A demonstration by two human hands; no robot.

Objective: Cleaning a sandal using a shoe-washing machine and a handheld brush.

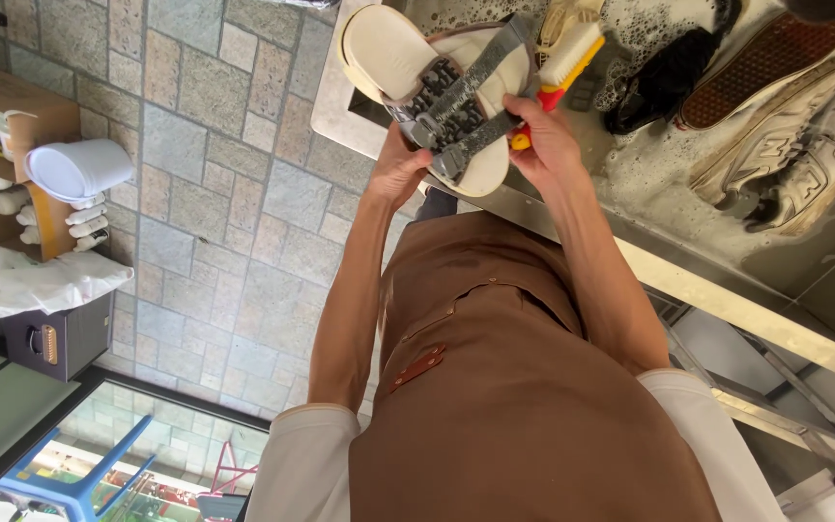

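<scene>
My left hand [395, 172] grips a cream sandal [388, 53] with grey straps, holding it by its lower edge over the near rim of a metal sink [688, 280]. The sandal is tilted with its straps facing me. My right hand [545, 135] is closed on a scrub brush [568, 53] with white bristles and a yellow and red handle, and the brush rests against the sandal's right side. Both hands sit close together in front of my brown apron.
The soapy sink basin holds a black shoe [669, 72], a brown-soled shoe [765, 63] and a pair of beige sneakers [790, 155]. On the stone-tiled floor to the left stand a cardboard box [36, 116] with white bottles, a white cup [79, 166], a grey box [60, 338] and a blue stool [79, 483].
</scene>
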